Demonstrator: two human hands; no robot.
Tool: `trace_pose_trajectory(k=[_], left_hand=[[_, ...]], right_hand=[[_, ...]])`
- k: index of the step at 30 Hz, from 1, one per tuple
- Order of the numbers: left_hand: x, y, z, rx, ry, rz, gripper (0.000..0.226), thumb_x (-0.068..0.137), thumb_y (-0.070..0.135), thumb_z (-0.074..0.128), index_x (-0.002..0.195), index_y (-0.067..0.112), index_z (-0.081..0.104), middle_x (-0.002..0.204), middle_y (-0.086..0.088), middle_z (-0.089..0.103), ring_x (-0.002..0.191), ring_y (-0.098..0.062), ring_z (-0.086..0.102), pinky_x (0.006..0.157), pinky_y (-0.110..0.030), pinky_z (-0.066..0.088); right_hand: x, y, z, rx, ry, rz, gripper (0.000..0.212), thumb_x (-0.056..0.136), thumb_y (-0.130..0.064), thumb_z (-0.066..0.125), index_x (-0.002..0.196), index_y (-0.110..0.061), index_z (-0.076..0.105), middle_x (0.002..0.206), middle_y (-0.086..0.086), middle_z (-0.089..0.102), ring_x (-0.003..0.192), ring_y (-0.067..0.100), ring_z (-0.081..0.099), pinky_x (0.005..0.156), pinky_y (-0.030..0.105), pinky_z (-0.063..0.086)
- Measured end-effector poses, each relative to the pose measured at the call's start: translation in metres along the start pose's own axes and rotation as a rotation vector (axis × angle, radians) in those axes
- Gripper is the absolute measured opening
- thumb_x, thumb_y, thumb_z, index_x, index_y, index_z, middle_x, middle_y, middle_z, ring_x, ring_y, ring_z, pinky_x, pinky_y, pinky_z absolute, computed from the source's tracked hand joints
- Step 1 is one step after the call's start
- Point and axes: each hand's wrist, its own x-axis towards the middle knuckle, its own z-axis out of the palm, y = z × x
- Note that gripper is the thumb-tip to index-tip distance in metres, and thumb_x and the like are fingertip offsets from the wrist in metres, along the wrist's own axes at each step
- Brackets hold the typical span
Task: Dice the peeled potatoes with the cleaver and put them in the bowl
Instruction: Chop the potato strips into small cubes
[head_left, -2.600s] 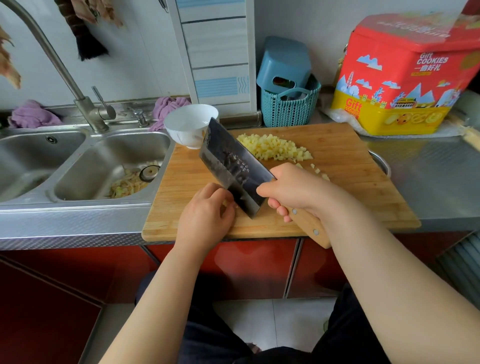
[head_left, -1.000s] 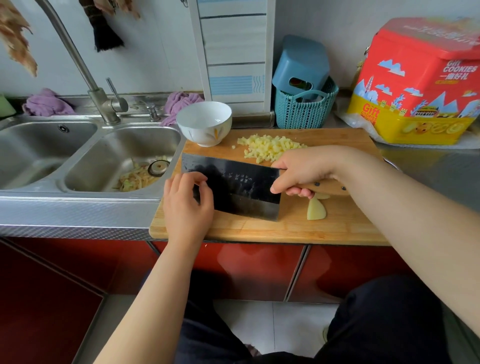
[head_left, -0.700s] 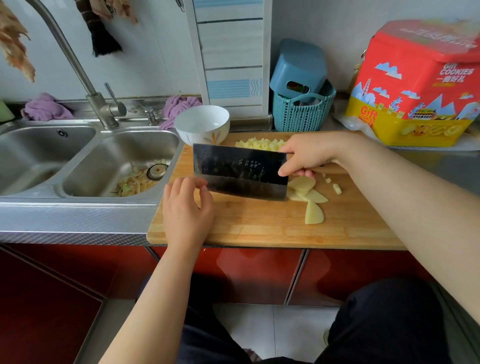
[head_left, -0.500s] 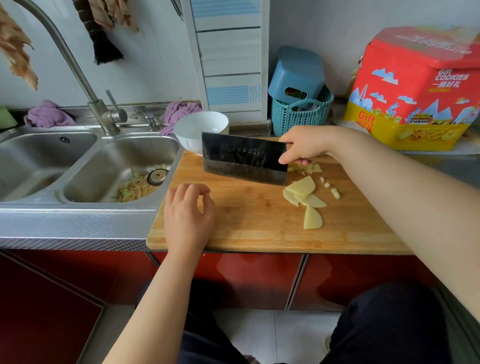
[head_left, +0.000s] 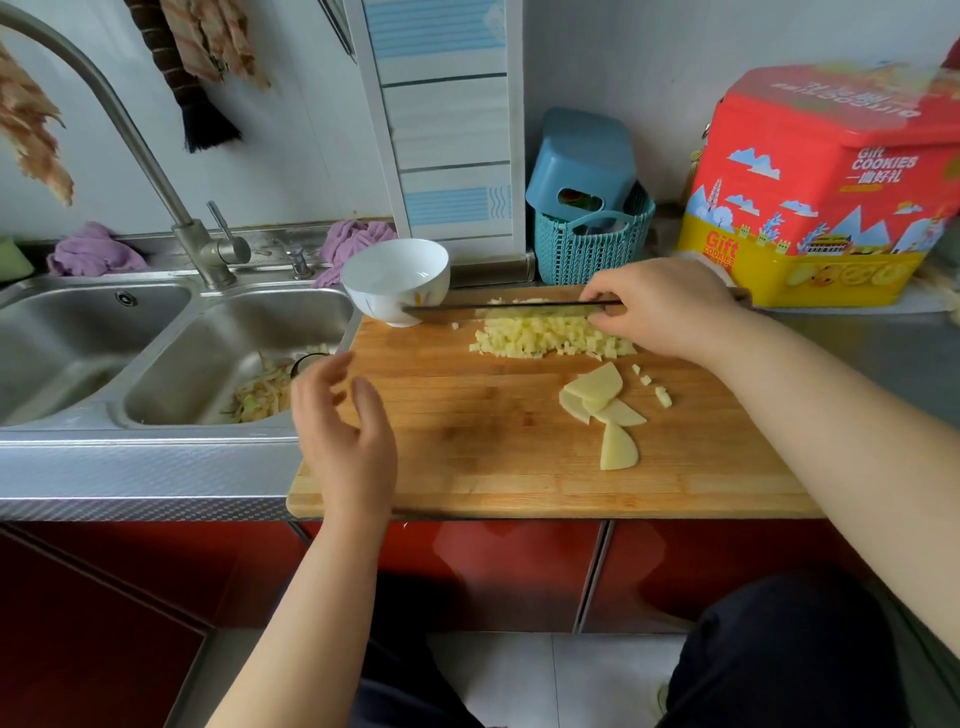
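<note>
At the far left, a double sink (head_left: 93, 332) is sitting in the counter (head_left: 145, 467); its left basin is being cut off by the frame edge, and pale scraps are lying around the drain of the right basin, partly hidden behind the left hand. The tap (head_left: 150, 156) is rising out of the top of the frame, so its spout is out of sight. The left hand (head_left: 345, 436) is hovering over the near-left part of the cutting board (head_left: 493, 467), its grip spread, fingers loose and holding nothing; the fingertips are blurring and hard to make out. Beyond that hand, the white bowl (head_left: 397, 278) is standing at the board's far-left corner, its inside showing nothing but white. The cleaver (head_left: 498, 306) is being held edge-on to the camera, showing only as a thin dark line reaching from the right hand toward the bowl, so its face cannot be read. Just on the near side of the blade, the diced potato (head_left: 550, 338) is lying in a heap. Nearer still, a few potato slices (head_left: 602, 405) are overlapping on the board, with stray cubes to their right. The right hand (head_left: 665, 306) is curling its grip round the cleaver's handle, which is almost wholly hidden beneath the hand. Behind that hand, a teal basket (head_left: 587, 249) is standing, and a red cookie tin (head_left: 831, 182) is running off the right edge.
</note>
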Motion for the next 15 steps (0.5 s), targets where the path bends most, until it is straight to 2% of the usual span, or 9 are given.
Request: trace_pose_trajectory(k=[2, 3, 5, 6, 9, 12, 15], left_hand=[[0.010, 0.018, 0.003, -0.093, 0.086, 0.011, 0.025, 0.096, 0.008, 0.046, 0.118, 0.009, 0.056, 0.115, -0.003, 0.057, 0.106, -0.020, 0.056, 0.093, -0.035, 0.047], [0.015, 0.029, 0.007, -0.100, 0.035, 0.047, 0.027, 0.096, 0.009, 0.045, 0.121, 0.008, 0.056, 0.118, -0.005, 0.057, 0.109, -0.020, 0.055, 0.095, -0.033, 0.046], [0.021, 0.047, 0.021, -0.007, -0.214, 0.181, 0.033, 0.098, 0.017, 0.045, 0.128, 0.011, 0.055, 0.128, -0.002, 0.056, 0.122, -0.016, 0.050, 0.105, -0.033, 0.040], [0.021, 0.053, 0.031, 0.115, -0.360, 0.274, 0.036, 0.099, 0.024, 0.044, 0.133, 0.014, 0.054, 0.137, -0.001, 0.052, 0.131, -0.015, 0.043, 0.112, -0.033, 0.033], [0.014, 0.059, 0.061, 0.462, -0.685, 0.497, 0.048, 0.103, 0.041, 0.036, 0.148, 0.025, 0.038, 0.160, 0.000, 0.023, 0.149, -0.022, 0.014, 0.119, -0.039, 0.011], [0.007, 0.062, 0.089, 0.597, -0.936, 0.560, 0.052, 0.103, 0.047, 0.020, 0.154, 0.036, 0.019, 0.164, 0.002, 0.002, 0.150, -0.026, -0.007, 0.121, -0.048, 0.000], [0.003, 0.067, 0.114, 0.678, -1.077, 0.636, 0.051, 0.103, 0.048, 0.014, 0.153, 0.042, 0.013, 0.164, 0.003, -0.005, 0.149, -0.029, -0.013, 0.120, -0.050, -0.005]], right_hand=[[-0.015, -0.002, 0.005, -0.010, 0.049, 0.032, 0.022, 0.090, -0.040, 0.062, 0.111, -0.040, 0.058, 0.094, -0.011, 0.065, 0.083, 0.014, 0.055, 0.059, 0.029, 0.036], [-0.022, -0.005, 0.009, -0.028, 0.065, 0.051, 0.022, 0.089, -0.038, 0.064, 0.110, -0.038, 0.055, 0.096, -0.009, 0.065, 0.083, 0.016, 0.055, 0.060, 0.030, 0.036], [-0.035, -0.010, 0.022, -0.064, 0.106, 0.092, 0.025, 0.088, -0.036, 0.065, 0.109, -0.033, 0.051, 0.096, -0.007, 0.065, 0.081, 0.018, 0.052, 0.061, 0.031, 0.034], [-0.040, -0.013, 0.028, -0.066, 0.129, 0.117, 0.027, 0.088, -0.035, 0.066, 0.110, -0.031, 0.050, 0.097, -0.006, 0.065, 0.083, 0.019, 0.054, 0.061, 0.030, 0.032], [-0.056, -0.021, 0.050, -0.077, 0.218, 0.148, 0.031, 0.085, -0.034, 0.071, 0.107, -0.024, 0.051, 0.093, -0.004, 0.066, 0.084, 0.021, 0.060, 0.061, 0.029, 0.030], [-0.065, -0.019, 0.073, -0.107, 0.345, 0.127, 0.041, 0.068, -0.026, 0.085, 0.095, -0.016, 0.056, 0.078, 0.003, 0.068, 0.071, 0.026, 0.065, 0.058, 0.029, 0.033], [-0.066, -0.018, 0.085, -0.107, 0.446, 0.120, 0.045, 0.060, -0.020, 0.089, 0.091, -0.009, 0.058, 0.069, 0.006, 0.065, 0.062, 0.027, 0.064, 0.055, 0.030, 0.040]])
